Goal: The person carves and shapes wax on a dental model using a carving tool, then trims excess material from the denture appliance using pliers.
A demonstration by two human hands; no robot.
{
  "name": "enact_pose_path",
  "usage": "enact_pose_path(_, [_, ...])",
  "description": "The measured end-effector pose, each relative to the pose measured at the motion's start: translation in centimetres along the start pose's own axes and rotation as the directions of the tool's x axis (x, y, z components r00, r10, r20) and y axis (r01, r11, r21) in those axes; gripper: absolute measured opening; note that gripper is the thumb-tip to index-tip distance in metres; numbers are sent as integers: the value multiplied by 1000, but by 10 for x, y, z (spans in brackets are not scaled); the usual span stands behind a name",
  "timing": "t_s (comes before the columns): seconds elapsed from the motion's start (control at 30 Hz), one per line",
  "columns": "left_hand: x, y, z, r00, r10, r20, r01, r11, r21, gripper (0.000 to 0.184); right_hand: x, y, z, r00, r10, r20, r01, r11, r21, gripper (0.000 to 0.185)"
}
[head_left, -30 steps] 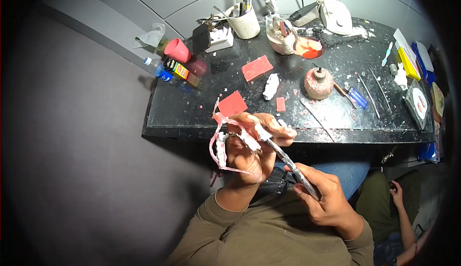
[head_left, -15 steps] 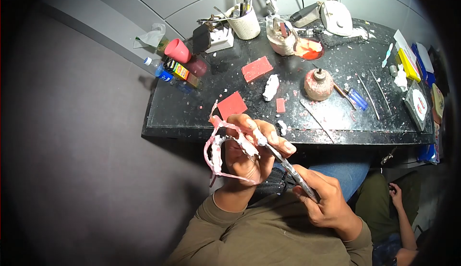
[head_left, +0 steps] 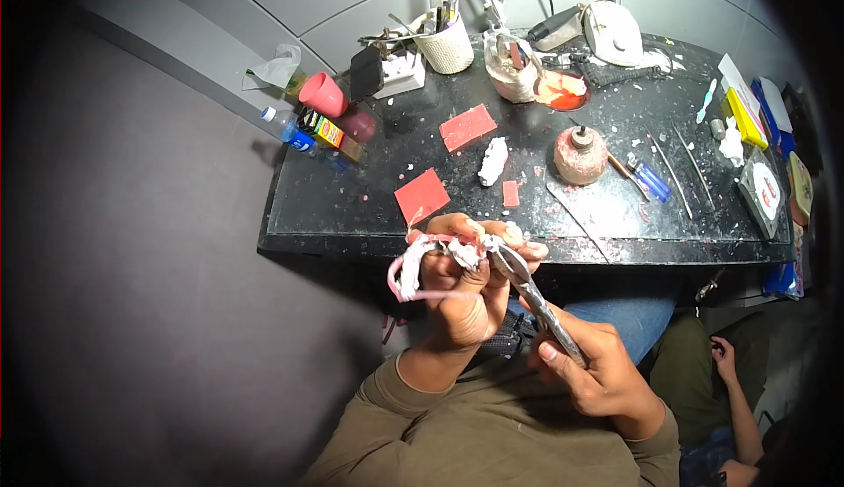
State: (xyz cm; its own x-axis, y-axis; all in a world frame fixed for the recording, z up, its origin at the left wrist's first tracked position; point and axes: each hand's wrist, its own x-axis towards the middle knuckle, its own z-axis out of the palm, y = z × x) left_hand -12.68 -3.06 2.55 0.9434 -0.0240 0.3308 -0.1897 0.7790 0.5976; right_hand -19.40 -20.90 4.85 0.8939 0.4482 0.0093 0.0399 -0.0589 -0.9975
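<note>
My left hand [head_left: 462, 316] is closed on a curved white plaster-crusted piece [head_left: 410, 272] with a pink loop of rod around it. The piece is held up in front of the bench's near edge, and fingers hide its right part. In my right hand [head_left: 593, 364] is a pair of metal pliers [head_left: 538, 302] smeared with white. The pliers' jaws meet the right end of the piece by my left fingertips; whether they bite on it I cannot tell. Just beyond my left hand, a red wax sheet [head_left: 422, 195] lies on the black bench [head_left: 330, 210].
A white lump [head_left: 493, 162], another red sheet [head_left: 469, 127], a spirit burner [head_left: 581, 155], a blue lighter [head_left: 652, 183] and thin metal tools [head_left: 576, 219] lie across the bench. A bottle [head_left: 288, 127] and pink cup [head_left: 323, 94] stand left. Another person's hand [head_left: 723, 359] rests at lower right.
The piece has turned and shifted slightly right and its lower edge has risen. The pliers now show their jaws and split handles more clearly, with the tip a little right and higher.
</note>
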Motion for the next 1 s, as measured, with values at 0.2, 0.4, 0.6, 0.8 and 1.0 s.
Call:
enact_pose_path(0.2, [2, -2, -12, 993, 33, 111, -32, 999, -5, 32, 0, 4, 1, 998, -32, 57, 25, 992, 122, 56])
enact_pose_path(0.4, [4, -1, -22, 980, 43, 195, -39, 999, -22, 31, -2, 5, -5, 991, 22, 129, -42, 987, 153, 57])
enact_pose_path(0.6, [5, 4, -23, 973, 26, 228, -32, 999, 22, 32, -3, -2, -8, 993, 77, 92, -80, 996, 30, 51])
enact_pose_path(0.8, [-6, 1, -16, 996, -19, 91, 11, 995, 94, 24, 0, 3, 1, 997, -74, -34, 74, 997, -27, 48])
enact_pose_path(1.0, [4, 5, -10, 998, 17, 65, -24, 993, 116, 29, -2, 5, -1, 999, -10, 34, 9, 999, 43, 55])
